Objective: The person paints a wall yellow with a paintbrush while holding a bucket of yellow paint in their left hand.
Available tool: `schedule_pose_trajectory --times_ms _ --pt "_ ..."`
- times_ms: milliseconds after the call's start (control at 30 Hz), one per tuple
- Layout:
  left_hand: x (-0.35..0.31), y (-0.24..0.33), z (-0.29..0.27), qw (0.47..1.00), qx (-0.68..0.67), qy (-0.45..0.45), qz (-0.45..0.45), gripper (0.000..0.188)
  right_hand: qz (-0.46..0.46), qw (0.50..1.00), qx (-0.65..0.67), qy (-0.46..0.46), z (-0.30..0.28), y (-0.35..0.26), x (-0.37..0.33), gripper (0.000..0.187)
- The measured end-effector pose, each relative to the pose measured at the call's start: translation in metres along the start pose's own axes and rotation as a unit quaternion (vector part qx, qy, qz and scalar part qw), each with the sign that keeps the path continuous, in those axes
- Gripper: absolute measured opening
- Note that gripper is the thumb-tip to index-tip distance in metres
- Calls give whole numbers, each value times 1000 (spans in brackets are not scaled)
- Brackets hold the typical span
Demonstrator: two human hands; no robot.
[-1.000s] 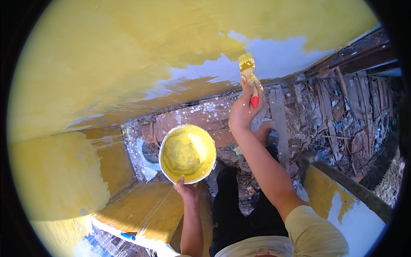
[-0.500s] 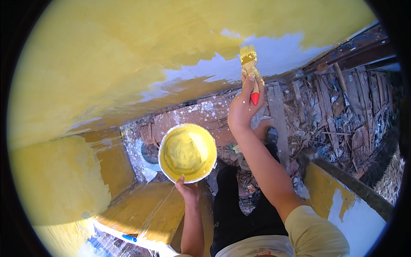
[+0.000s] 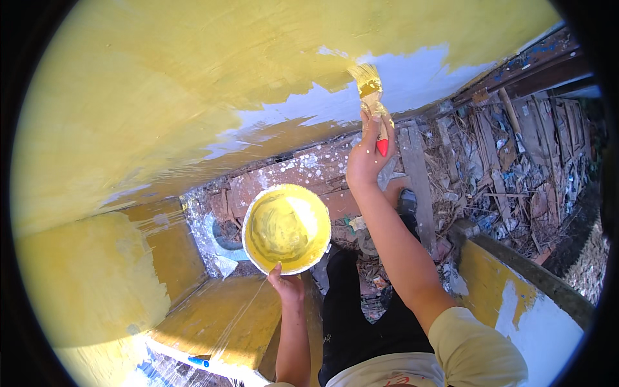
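Observation:
My right hand (image 3: 372,149) grips a paintbrush (image 3: 371,97) by its wooden handle, whose end is red. Yellow paint covers the bristles, which press on the wall (image 3: 213,71) and bend to the left, at the border of yellow paint and a pale unpainted patch (image 3: 412,74). Some paint is on my fingers. Lower and to the left, my left hand (image 3: 285,284) holds a round white-rimmed bucket (image 3: 287,229) by its near edge, thumb over the rim. Yellow paint coats the inside of the bucket; its outer wall is mostly hidden.
Below the wall runs a paint-spattered brown ledge (image 3: 303,169). Broken boards and litter (image 3: 490,168) cover the ground at right. A low wall (image 3: 509,284), partly yellow, stands at lower right. Another yellow wall (image 3: 84,258) is at left. My shoe (image 3: 407,201) rests near a plank (image 3: 418,180).
The brush has shifted slightly up and left on the wall, its bristles now bent leftward. The bucket sits a little further right in view.

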State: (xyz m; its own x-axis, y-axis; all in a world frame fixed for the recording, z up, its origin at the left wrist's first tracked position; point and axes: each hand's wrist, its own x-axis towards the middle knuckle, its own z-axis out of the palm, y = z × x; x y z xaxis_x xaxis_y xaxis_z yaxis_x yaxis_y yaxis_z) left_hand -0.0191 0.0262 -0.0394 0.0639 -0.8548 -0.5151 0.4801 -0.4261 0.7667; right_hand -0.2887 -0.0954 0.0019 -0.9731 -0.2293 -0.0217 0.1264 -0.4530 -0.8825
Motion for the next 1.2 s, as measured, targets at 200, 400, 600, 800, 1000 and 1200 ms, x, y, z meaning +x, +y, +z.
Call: schedule_pose_trajectory --times_ms 200,400,600,800,1000,1200 --pt "1 1 0 1000 11 2 -3 59 -2 998 -29 52 6 2 19 29" --pt "-3 1 -9 999 21 18 -26 59 -115 971 28 -209 73 -45 -56 20" --pt "1 -1 -9 1000 22 -11 -16 60 -58 980 -8 -190 34 -31 -20 23" --pt "2 1 -3 999 39 -2 -9 60 -48 997 -48 43 -20 12 32 29" --pt "-6 8 7 997 69 18 -35 62 -150 983 -62 -85 54 -21 -20 21" --pt "-5 7 3 997 66 13 -38 64 -205 952 -29 -225 54 -39 -41 22"
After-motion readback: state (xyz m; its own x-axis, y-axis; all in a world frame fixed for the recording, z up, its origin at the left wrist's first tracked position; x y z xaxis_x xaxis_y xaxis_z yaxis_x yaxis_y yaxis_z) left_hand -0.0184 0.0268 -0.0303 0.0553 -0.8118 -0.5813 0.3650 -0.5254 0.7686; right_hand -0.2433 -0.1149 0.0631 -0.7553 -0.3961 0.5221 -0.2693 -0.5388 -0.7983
